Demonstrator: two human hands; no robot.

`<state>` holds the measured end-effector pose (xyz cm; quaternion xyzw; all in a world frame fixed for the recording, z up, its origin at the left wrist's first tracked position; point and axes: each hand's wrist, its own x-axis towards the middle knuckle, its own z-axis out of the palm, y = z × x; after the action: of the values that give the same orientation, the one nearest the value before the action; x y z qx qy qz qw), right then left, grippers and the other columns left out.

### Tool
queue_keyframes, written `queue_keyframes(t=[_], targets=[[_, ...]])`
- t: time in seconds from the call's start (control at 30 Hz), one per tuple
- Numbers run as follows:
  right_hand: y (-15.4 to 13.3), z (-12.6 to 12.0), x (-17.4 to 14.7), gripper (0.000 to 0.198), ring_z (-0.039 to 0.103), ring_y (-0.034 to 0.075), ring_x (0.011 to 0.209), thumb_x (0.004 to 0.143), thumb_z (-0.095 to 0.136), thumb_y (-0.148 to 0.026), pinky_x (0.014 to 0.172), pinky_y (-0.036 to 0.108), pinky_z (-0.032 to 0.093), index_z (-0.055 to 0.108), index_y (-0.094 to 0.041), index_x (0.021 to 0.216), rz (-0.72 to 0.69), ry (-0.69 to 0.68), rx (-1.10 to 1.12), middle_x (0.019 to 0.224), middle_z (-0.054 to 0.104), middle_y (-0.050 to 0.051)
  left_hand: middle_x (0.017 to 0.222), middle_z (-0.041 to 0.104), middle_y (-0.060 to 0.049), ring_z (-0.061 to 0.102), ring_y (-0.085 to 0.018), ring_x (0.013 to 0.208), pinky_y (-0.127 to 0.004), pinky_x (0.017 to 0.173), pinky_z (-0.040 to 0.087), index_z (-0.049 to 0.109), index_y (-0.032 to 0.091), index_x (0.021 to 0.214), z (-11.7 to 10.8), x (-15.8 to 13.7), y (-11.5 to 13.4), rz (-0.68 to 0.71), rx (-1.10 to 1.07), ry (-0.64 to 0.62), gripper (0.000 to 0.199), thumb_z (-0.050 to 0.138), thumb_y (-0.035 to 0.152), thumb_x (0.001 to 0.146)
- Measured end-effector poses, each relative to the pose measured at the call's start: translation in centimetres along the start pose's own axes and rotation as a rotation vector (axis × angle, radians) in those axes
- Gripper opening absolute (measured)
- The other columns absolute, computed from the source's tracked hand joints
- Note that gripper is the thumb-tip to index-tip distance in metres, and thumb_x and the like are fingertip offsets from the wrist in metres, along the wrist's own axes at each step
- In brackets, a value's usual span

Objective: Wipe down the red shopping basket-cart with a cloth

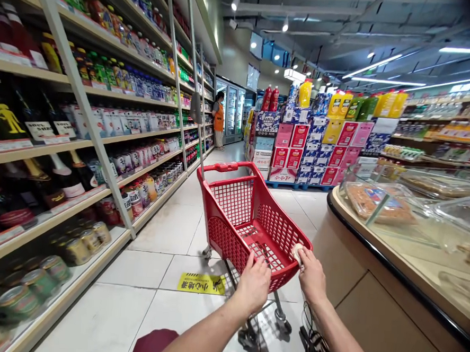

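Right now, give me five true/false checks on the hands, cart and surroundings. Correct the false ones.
1. The cart is red. True.
2. The left hand is at the cart's near end. True.
3. The left hand holds a whitish item. False: the right hand holds the whitish item.
4. A person in orange stands beside the cart. False: that person stands farther off, near glass-door coolers.
5. The counter is right of the cart in the view. True.

Red cart (pixel 230 247) open from above, lattice walls (pixel 231 199) blocking its sides, counter (pixel 370 306) near right, floor gap (pixel 153 269) toward left shelves (pixel 123 209)
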<state>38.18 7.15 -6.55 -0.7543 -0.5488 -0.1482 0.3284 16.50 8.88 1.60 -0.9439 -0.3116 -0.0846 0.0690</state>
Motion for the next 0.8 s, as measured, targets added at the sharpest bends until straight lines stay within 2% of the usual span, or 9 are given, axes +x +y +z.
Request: queue_keyframes(t=[0.07, 0.17, 0.23, 0.3, 0.4, 0.5, 0.57, 0.7, 0.8], targets=[[-0.2, -0.8, 0.0, 0.051, 0.045, 0.021, 0.115, 0.068, 0.035, -0.006, 0.095, 0.042, 0.036, 0.056, -0.018, 0.113, 0.068, 0.003, 0.013, 0.125, 0.051, 0.008, 0.134, 0.042, -0.01, 0.026, -0.022, 0.129, -0.049, 0.108, 0.006, 0.04, 0.014, 0.126, -0.7, 0.2, -1.0, -0.031, 0.0, -0.004, 0.046, 0.031, 0.035, 0.086], [-2.4, -2.1, -1.5, 0.048, 0.052, 0.02, 0.107, 0.069, 0.036, -0.01, 0.089, 0.035, 0.043, 0.058, -0.019, 0.111, 0.161, 0.021, 0.094, 0.122, 0.054, 0.005, 0.143, 0.025, -0.01, 0.013, -0.024, 0.133, -0.052, 0.106, 0.007, 0.027, 0.013, 0.134, -1.3, -0.1, -3.5, -0.185, 0.059, -0.045, 0.059, 0.034, 0.041, 0.083], [-4.3, -2.9, -3.0, 0.045, 0.056, 0.018, 0.101, 0.071, 0.037, -0.014, 0.085, 0.031, 0.046, 0.059, -0.02, 0.11, 0.154, 0.037, 0.176, 0.116, 0.058, 0.004, 0.145, 0.018, -0.009, 0.006, -0.023, 0.134, -0.05, 0.107, 0.008, 0.02, 0.012, 0.136, -1.1, -0.5, -4.5, -0.198, 0.093, -0.05, 0.064, 0.038, 0.039, 0.081], [-5.5, -3.4, -4.4, 0.045, 0.055, 0.016, 0.103, 0.072, 0.038, -0.015, 0.088, 0.029, 0.045, 0.057, -0.021, 0.112, 0.068, 0.045, 0.237, 0.116, 0.058, 0.003, 0.146, 0.012, -0.009, 0.0, -0.023, 0.134, -0.048, 0.107, 0.008, 0.014, 0.011, 0.137, -0.6, -1.0, -4.6, -0.187, 0.106, -0.03, 0.069, 0.04, 0.04, 0.079], [-5.6, -3.6, -5.5, 0.05, 0.047, 0.017, 0.113, 0.071, 0.037, -0.012, 0.097, 0.034, 0.038, 0.053, -0.021, 0.118, -0.019, 0.067, 0.221, 0.123, 0.052, 0.004, 0.147, 0.01, -0.009, -0.003, -0.023, 0.134, -0.048, 0.107, 0.006, 0.011, 0.011, 0.138, -0.3, -1.6, -4.4, -0.171, 0.104, -0.01, 0.074, 0.042, 0.039, 0.077], [-5.2, -3.6, -5.3, 0.048, 0.047, 0.02, 0.113, 0.072, 0.037, -0.012, 0.097, 0.039, 0.037, 0.053, -0.018, 0.117, 0.093, 0.12, 0.135, 0.122, 0.053, 0.007, 0.146, 0.01, -0.009, -0.001, -0.022, 0.134, -0.047, 0.107, 0.005, 0.011, 0.011, 0.138, -0.8, -2.1, -4.8, -0.185, 0.082, -0.004, 0.071, 0.04, 0.032, 0.077], [-6.2, -3.4, -4.6, 0.049, 0.048, 0.02, 0.111, 0.072, 0.037, -0.011, 0.094, 0.037, 0.04, 0.053, -0.017, 0.117, 0.138, 0.135, 0.123, 0.122, 0.053, 0.007, 0.146, 0.009, -0.01, 0.001, -0.023, 0.134, -0.047, 0.107, 0.006, 0.013, 0.009, 0.138, -1.3, -2.3, -5.2, -0.23, 0.06, -0.002, 0.07, 0.039, 0.028, 0.076], [-8.3, -3.1, -3.2, 0.06, 0.042, 0.016, 0.118, 0.068, 0.033, -0.003, 0.098, 0.035, 0.037, 0.046, -0.021, 0.124, -0.058, 0.08, 0.184, 0.128, 0.047, 0.004, 0.146, 0.013, -0.011, 0.004, -0.024, 0.134, -0.048, 0.107, 0.006, 0.015, 0.008, 0.137, -1.9, -2.8, -5.4, -0.245, 0.042, -0.013, 0.069, 0.038, 0.026, 0.075], [-7.5, -2.8, -2.8, 0.056, 0.044, 0.019, 0.115, 0.068, 0.034, -0.003, 0.099, 0.042, 0.033, 0.05, -0.019, 0.119, -0.009, 0.118, 0.12, 0.123, 0.052, 0.007, 0.146, 0.015, -0.01, 0.003, -0.023, 0.134, -0.048, 0.107, 0.004, 0.016, 0.009, 0.137, -2.3, -3.2, -5.6, -0.221, 0.052, -0.011, 0.068, 0.037, 0.026, 0.075]])
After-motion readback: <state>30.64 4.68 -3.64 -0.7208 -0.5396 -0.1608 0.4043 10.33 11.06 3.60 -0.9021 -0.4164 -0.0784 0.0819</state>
